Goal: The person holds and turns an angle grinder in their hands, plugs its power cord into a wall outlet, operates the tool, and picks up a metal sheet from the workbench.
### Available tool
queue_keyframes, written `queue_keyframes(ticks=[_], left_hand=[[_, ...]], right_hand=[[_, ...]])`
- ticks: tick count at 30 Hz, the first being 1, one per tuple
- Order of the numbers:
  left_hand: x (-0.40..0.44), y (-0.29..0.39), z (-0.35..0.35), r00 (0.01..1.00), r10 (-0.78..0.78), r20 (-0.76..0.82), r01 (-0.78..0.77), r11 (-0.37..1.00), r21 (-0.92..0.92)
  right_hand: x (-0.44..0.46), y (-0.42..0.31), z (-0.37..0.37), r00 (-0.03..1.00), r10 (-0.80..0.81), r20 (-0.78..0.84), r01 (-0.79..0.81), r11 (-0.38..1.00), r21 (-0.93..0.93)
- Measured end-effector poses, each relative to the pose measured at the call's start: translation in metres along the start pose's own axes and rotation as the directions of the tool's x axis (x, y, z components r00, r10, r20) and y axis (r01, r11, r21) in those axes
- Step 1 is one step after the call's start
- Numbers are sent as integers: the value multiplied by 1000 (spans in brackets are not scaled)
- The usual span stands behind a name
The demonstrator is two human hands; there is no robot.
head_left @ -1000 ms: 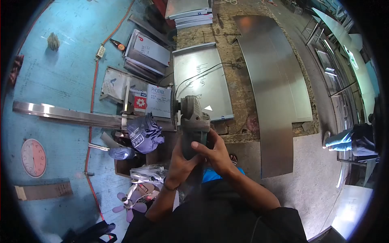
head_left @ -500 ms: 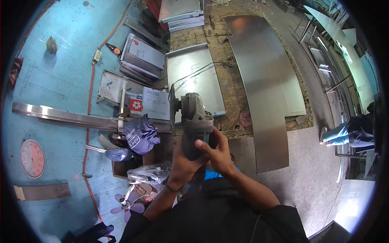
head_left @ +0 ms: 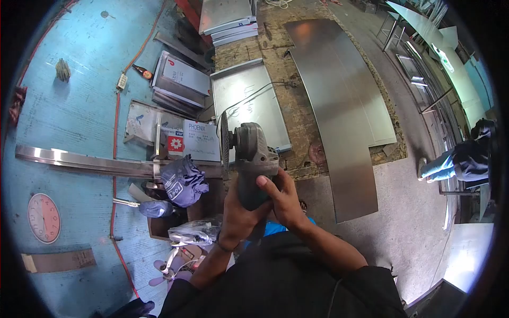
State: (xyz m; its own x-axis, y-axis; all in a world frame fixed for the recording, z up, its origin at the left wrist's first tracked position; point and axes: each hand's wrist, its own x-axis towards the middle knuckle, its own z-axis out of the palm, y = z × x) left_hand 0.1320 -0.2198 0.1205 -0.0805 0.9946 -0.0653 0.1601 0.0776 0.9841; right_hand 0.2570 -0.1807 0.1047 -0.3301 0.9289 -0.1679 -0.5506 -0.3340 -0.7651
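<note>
An angle grinder (head_left: 253, 151) is held up in front of my chest, its disc (head_left: 225, 139) turned to the left and seen nearly edge-on. My left hand (head_left: 237, 214) is wrapped round the lower body from the left. From the right, my right hand (head_left: 283, 199) grips the same body, its thumb lying across the front. Beyond the grinder, a shallow metal tray (head_left: 275, 114) with handwriting on it rests on the worn wooden table (head_left: 283, 53). A long bare metal sheet (head_left: 339, 111) lies to the right, jutting past the table's near edge.
Stacked metal panels (head_left: 228, 24) sit at the far end, with more panels (head_left: 183, 77) to the left. A dark blue cloth bag (head_left: 183, 183) lies near a long metal bar (head_left: 85, 161). A clock (head_left: 44, 218) hangs on the blue wall. Another person (head_left: 466, 161) is at the far right.
My view has shifted slightly, so the table and metal sheet appear a little further left. Both hands keep the same hold on the grinder.
</note>
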Motion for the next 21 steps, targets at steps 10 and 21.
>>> queue_keyframes(ticks=[10,21], left_hand=[[-9,20,1,999,7,41,-7,1000,-8],[-9,13,5,999,19,43,-18,999,-28]], right_hand=[[-18,-14,2,995,-69,69,75,992,-99],[-20,-10,5,985,-174,-19,168,971,-171]])
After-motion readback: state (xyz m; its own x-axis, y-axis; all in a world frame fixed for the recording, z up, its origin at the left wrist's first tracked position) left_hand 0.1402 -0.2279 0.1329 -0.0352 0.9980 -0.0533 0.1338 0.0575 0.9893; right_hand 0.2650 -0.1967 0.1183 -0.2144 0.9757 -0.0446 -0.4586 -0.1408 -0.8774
